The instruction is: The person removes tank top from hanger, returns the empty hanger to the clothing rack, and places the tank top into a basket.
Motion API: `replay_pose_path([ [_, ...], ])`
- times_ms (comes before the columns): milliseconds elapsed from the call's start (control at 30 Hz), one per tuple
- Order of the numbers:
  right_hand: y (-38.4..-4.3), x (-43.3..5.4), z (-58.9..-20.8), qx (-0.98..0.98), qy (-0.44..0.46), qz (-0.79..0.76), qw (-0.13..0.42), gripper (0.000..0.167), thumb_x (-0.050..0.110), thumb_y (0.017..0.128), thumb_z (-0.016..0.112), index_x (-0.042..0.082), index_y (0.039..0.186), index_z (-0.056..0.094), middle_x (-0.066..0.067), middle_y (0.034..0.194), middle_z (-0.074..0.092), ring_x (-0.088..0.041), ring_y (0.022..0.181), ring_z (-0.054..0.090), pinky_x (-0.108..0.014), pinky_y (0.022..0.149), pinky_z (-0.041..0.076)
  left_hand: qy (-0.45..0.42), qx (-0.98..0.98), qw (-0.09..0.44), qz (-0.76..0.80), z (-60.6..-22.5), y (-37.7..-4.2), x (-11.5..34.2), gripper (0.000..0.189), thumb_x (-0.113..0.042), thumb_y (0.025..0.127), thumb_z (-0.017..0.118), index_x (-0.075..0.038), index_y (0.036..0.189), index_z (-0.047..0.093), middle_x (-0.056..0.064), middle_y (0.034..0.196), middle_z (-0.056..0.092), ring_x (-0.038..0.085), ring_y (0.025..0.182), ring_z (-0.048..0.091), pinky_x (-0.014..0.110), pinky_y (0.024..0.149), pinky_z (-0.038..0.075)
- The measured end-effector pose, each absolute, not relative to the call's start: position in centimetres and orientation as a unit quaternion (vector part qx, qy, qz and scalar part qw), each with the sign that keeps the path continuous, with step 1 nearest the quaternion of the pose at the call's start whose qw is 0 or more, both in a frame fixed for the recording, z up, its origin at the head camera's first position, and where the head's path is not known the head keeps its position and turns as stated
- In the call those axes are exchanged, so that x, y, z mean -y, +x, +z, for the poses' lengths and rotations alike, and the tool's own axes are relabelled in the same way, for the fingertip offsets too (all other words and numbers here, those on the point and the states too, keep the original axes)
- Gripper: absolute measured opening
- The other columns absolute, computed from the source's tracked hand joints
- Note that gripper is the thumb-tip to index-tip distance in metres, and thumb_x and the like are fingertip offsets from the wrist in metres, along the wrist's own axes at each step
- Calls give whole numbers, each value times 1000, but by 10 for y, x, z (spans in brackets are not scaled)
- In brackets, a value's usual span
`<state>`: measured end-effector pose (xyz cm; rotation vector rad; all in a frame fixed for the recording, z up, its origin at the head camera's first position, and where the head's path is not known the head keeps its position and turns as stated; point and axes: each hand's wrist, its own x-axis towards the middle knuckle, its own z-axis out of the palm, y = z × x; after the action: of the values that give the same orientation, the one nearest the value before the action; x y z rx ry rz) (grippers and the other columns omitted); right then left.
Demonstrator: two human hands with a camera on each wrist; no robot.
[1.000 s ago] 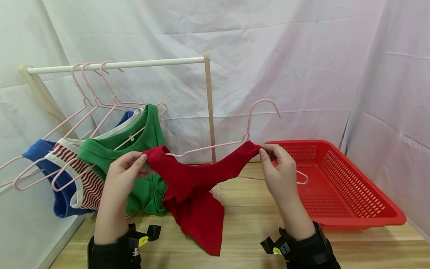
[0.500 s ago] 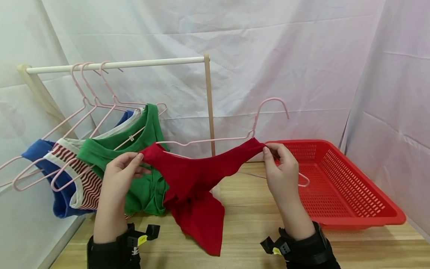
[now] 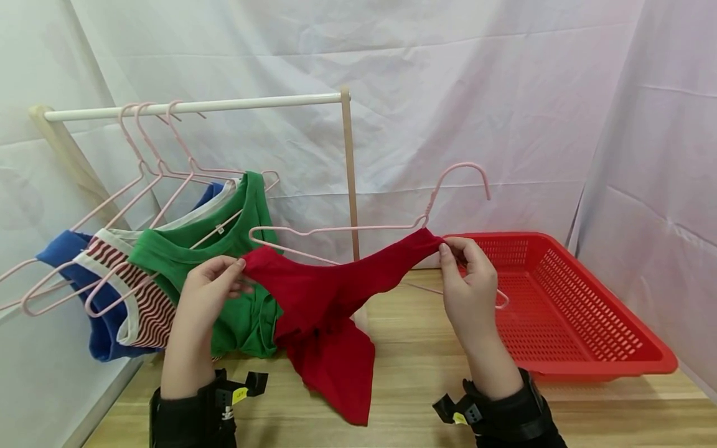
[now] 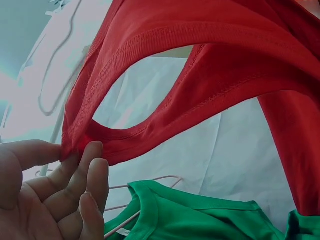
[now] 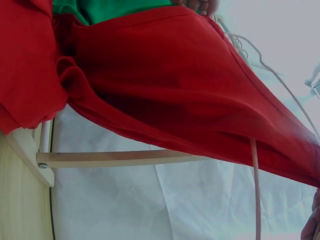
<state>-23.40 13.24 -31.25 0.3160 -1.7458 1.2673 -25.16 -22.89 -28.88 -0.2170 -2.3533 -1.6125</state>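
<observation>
A red tank top [image 3: 330, 286] is stretched between both hands, its lower part hanging twisted over the table. My left hand [image 3: 210, 286] pinches one shoulder strap between thumb and fingers. At the other strap, my right hand [image 3: 470, 280] pinches the outer edge. A pink wire hanger [image 3: 364, 229] passes through the right-hand strap, its hook up and leaning right. Its left end stands free above and behind the left strap. The right wrist view shows the hanger's wire [image 5: 256, 190] coming out of the red cloth. The left wrist view shows the strap opening beside my left fingers.
At left, a clothes rack with a white rod [image 3: 252, 106] carries several pink hangers with a green top [image 3: 196, 252], a striped top [image 3: 151, 317] and a blue one [image 3: 106, 336]. A red plastic basket [image 3: 594, 370] stands at right on the wooden table [image 3: 403, 386].
The hanger has shifted right and turned more level. Its left end, earlier inside the left strap, has come out of it. Both hands keep pinching the straps, with little movement.
</observation>
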Motion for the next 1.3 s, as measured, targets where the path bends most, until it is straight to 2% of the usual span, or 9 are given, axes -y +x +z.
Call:
replay_pose_path([
  [333, -235, -129, -317, 718, 138, 496, 468, 12, 2, 95, 60, -4, 103, 65, -7, 95, 66, -15, 85, 57, -21, 78, 47, -106, 830, 120, -535, -293, -256, 223, 35, -27, 103, 51, 6, 112, 59, 5, 89, 70, 13, 75, 68, 27, 69, 52],
  [733, -238, -124, -318, 720, 173, 465, 486, 8, -1, 94, 61, -4, 100, 66, -7, 88, 64, -15, 78, 57, -19, 68, 45, -162, 801, 166, -552, -289, -250, 221, 34, -26, 106, 41, 3, 110, 60, -5, 86, 71, 14, 73, 68, 27, 66, 53],
  [900, -238, -124, -317, 719, 177, 465, 486, 8, -1, 94, 61, -3, 100, 66, -8, 87, 64, -15, 79, 57, -20, 69, 45, -111, 778, 212, -581, -287, -248, 216, 31, -27, 105, 45, 1, 103, 59, -7, 85, 70, 12, 69, 67, 23, 66, 53],
  [1000, -237, -124, -316, 719, 179, 465, 484, 8, -1, 94, 61, -3, 99, 66, -10, 87, 63, -15, 78, 56, -20, 67, 45, -70, 768, 229, -593, -287, -247, 214, 26, -27, 104, 48, -4, 105, 58, -7, 86, 68, 11, 70, 67, 22, 66, 52],
  [1133, -236, -123, -316, 722, 184, 464, 479, 7, -2, 93, 62, -3, 98, 66, -8, 86, 62, -15, 78, 55, -19, 65, 46, -61, 780, 231, -579, -289, -248, 213, 28, -29, 104, 49, -3, 111, 58, -6, 88, 65, 9, 73, 67, 21, 66, 52],
  [1300, -236, -123, -318, 723, 192, 464, 475, 7, -3, 92, 62, -3, 98, 66, -7, 86, 62, -15, 78, 56, -18, 65, 47, -120, 811, 196, -538, -292, -251, 212, 33, -28, 104, 48, 3, 107, 59, -4, 87, 66, 11, 75, 67, 25, 67, 52],
])
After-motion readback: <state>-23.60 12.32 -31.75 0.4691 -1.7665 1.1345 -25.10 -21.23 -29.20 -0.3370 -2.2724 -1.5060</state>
